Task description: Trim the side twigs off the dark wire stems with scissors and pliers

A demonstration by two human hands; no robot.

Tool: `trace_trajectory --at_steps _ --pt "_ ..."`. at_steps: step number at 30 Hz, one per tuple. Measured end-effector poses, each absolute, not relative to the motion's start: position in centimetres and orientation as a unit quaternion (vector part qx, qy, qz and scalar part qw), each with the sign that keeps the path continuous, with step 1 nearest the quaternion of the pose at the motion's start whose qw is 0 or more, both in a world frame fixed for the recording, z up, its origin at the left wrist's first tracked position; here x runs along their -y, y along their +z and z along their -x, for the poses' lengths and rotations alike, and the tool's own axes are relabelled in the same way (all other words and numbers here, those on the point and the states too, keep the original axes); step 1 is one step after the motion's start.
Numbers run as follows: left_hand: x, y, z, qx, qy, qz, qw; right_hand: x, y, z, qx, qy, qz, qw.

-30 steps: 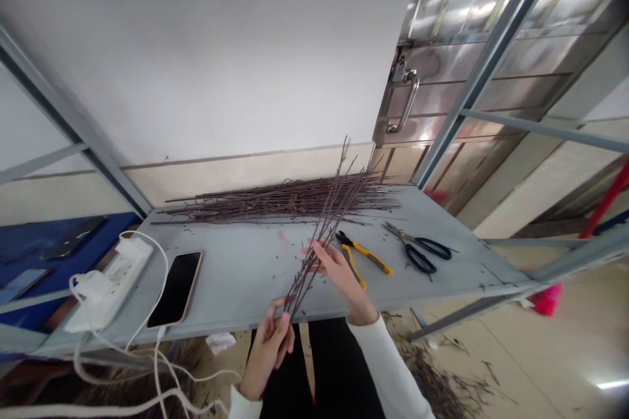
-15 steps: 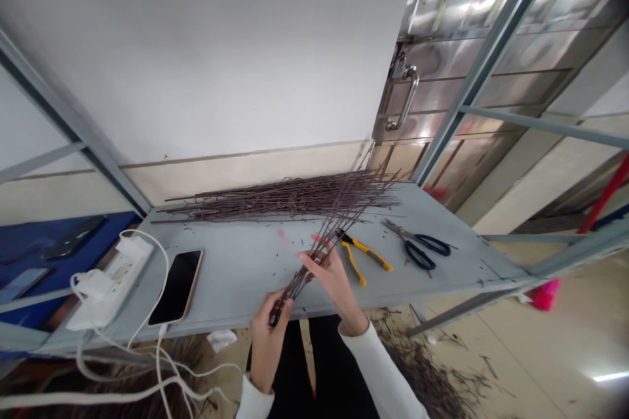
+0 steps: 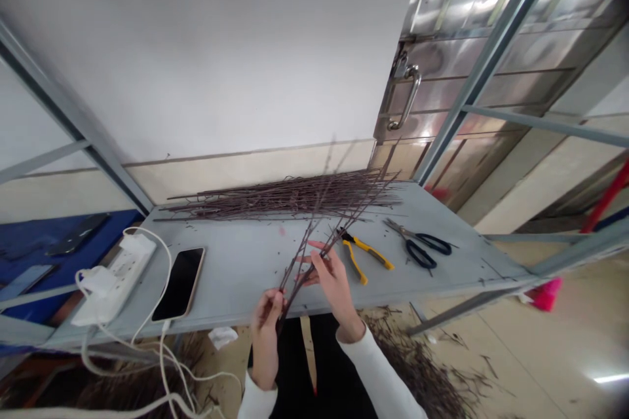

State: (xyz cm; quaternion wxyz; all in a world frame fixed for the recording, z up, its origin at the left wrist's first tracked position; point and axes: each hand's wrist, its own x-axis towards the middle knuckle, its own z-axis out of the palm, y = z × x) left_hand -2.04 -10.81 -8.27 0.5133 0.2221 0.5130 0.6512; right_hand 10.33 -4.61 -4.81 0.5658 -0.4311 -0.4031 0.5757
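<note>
Thin brown twigs (image 3: 297, 285) slant up and to the right from my hands, over the front of the grey shelf. My left hand (image 3: 266, 327) is closed on their lower ends. Higher up, my right hand (image 3: 330, 278) grips part of the bunch between thumb and fingers. The twigs fan into separate strands above the hands, and some tips are blurred. Behind them a long pile of similar twigs (image 3: 265, 200) lies along the back of the shelf. Yellow-handled pliers (image 3: 361, 252) and dark-handled scissors (image 3: 417, 242) rest to the right of my right hand.
A phone (image 3: 179, 285) with a white cable lies at the left, beside a white power strip (image 3: 115, 281). Grey metal posts (image 3: 491, 65) frame the shelf (image 3: 236, 275). Twig scraps (image 3: 417, 366) cover the floor below, and a metal door (image 3: 432, 91) stands at the back right.
The bunch has split into two spread groups, with some strands swung left and upright. My hands stay in nearly the same place.
</note>
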Motion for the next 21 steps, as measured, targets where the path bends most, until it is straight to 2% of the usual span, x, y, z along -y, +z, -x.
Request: trace_trajectory --at_steps 5,14,21 --pt "10.9 -7.8 1.7 -0.503 0.672 -0.186 0.511 4.6 -4.6 -10.4 0.393 0.575 0.433 0.573" --pt "10.9 -7.8 1.9 -0.539 0.645 -0.228 0.492 4.2 -4.7 -10.7 0.450 0.556 0.412 0.564" --pt "11.1 -7.8 1.7 -0.516 0.658 -0.195 0.512 4.2 -4.9 -11.4 0.422 0.550 0.468 0.548"
